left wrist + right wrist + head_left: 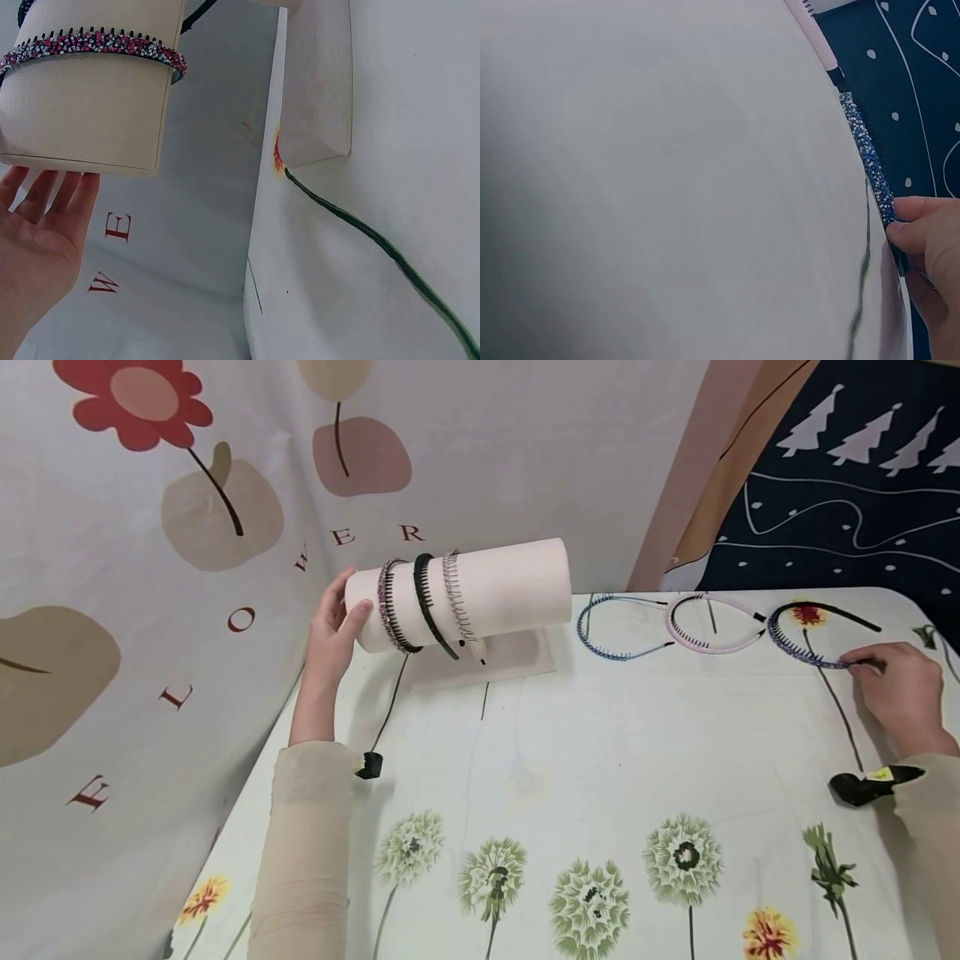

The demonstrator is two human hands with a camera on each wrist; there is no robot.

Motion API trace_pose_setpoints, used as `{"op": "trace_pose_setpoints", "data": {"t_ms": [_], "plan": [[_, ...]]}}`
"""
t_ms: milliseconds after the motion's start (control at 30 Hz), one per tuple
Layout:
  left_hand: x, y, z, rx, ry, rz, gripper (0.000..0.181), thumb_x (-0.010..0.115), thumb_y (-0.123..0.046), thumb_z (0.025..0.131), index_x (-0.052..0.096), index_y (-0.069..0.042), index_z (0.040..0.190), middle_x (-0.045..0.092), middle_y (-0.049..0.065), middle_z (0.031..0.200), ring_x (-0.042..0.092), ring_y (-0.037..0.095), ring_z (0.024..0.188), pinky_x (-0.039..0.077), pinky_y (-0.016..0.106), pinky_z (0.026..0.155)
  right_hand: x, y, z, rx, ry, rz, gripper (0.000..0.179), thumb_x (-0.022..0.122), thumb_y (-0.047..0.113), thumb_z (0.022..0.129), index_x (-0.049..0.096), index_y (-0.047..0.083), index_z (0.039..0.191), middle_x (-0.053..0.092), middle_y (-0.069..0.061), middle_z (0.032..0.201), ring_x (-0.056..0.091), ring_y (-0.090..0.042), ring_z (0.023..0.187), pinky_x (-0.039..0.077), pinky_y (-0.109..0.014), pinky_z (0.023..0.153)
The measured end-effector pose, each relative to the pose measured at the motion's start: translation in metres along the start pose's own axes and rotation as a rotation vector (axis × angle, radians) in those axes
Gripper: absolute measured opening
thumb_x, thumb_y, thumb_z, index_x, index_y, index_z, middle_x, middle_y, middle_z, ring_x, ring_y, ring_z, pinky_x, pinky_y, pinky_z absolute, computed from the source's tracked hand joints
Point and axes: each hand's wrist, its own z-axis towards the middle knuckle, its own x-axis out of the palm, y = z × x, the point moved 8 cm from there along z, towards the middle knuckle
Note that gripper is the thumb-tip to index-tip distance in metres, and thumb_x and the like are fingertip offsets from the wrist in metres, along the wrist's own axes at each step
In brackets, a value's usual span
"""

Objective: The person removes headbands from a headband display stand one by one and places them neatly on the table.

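Observation:
A white cylindrical headband stand rests tilted on a flat base. Round it sit a pink-and-silver glitter headband, a dark headband and a pale lilac one. My left hand holds the cylinder's left end, thumb on the front and fingers at the end face. On the right, my right hand pinches one tip of a blue glitter headband between thumb and forefinger. That headband lies at the far right of the row, its other dark arm reaching back.
A light blue headband and a pink headband lie in a row left of the blue glitter one. The flower-print tablecloth covers the table. Behind hangs a printed cloth, with a dark tree-pattern cloth at right.

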Motion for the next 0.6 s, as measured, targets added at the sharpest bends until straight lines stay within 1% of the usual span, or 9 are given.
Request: {"op": "trace_pose_setpoints", "data": {"t_ms": [200, 367, 600], "plan": [[-0.0006, 0.0013, 0.0006, -0.003, -0.003, 0.008, 0.061, 0.060, -0.026, 0.098, 0.038, -0.020, 0.154, 0.037, 0.008, 0.159, 0.039, 0.021, 0.145, 0.035, 0.041, 0.119, -0.0004, -0.0033, 0.0006, 0.018, -0.016, 0.023, 0.024, 0.045, 0.000, 0.102, 0.061, -0.013, 0.116, 0.046, -0.035, 0.131, 0.042, -0.050, 0.125, 0.037, -0.063, 0.101], [-0.0008, 0.0024, 0.0020, -0.005, -0.007, 0.023, 0.061, 0.061, -0.027, 0.098, 0.038, -0.022, 0.154, 0.037, 0.007, 0.159, 0.039, 0.021, 0.145, 0.035, 0.042, 0.119, -0.0018, -0.0046, 0.0006, 0.030, -0.036, 0.048, 0.026, 0.046, 0.002, 0.102, 0.060, -0.013, 0.118, 0.048, -0.035, 0.129, 0.044, -0.050, 0.122, 0.039, -0.062, 0.098], [-0.0001, 0.0021, 0.0014, -0.004, -0.005, 0.027, 0.061, 0.061, -0.026, 0.098, 0.038, -0.021, 0.154, 0.038, 0.007, 0.159, 0.039, 0.021, 0.146, 0.035, 0.044, 0.119, -0.0010, -0.0062, 0.0008, 0.091, -0.027, 0.088, 0.032, 0.044, 0.005, 0.104, 0.056, -0.011, 0.129, 0.050, -0.034, 0.134, 0.045, -0.049, 0.127, 0.040, -0.060, 0.104]]}}
